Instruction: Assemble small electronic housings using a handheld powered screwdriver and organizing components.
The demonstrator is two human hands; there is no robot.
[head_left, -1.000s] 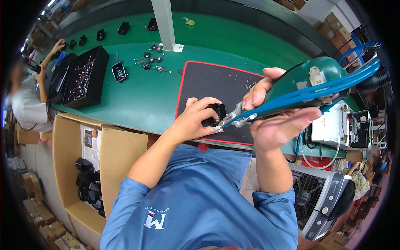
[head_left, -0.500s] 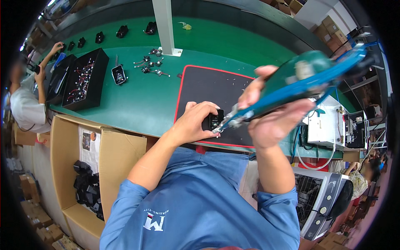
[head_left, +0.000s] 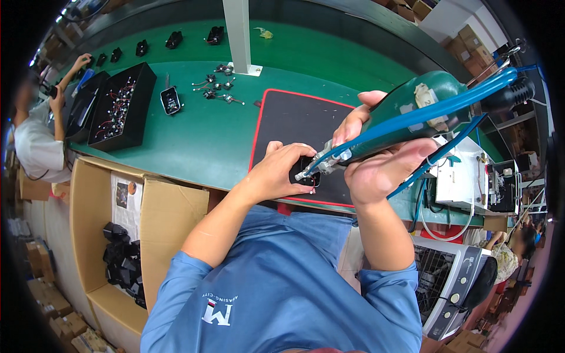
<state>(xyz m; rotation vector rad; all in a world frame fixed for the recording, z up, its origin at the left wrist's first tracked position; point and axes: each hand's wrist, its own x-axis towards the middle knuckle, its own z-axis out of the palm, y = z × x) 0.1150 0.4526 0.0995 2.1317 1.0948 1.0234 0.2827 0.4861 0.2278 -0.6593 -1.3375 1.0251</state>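
My left hand (head_left: 272,172) holds a small black plastic housing (head_left: 316,179) against the dark mat, thumb on its near side and fingers on its far side. My right hand (head_left: 379,173) is wrapped around a green air screwdriver (head_left: 397,112), its fingers on the far side of the body. A blue air hose (head_left: 424,119) runs along the tool. The metal tip (head_left: 301,175) reaches over the housing, between my left thumb and fingers. What the tip touches inside is too small to make out.
The red-edged mat (head_left: 276,117) lies on the green bench. Small wired parts (head_left: 218,88), a handled black tray (head_left: 170,101) and a black bin (head_left: 147,82) are left. A post (head_left: 238,38) rises behind. A carton (head_left: 170,217) stands near left; a white machine (head_left: 459,179) right.
The screwdriver's tip has shifted left and up, from the housing's near edge to over its middle. My right hand and the tool have steadied. My left hand keeps its hold.
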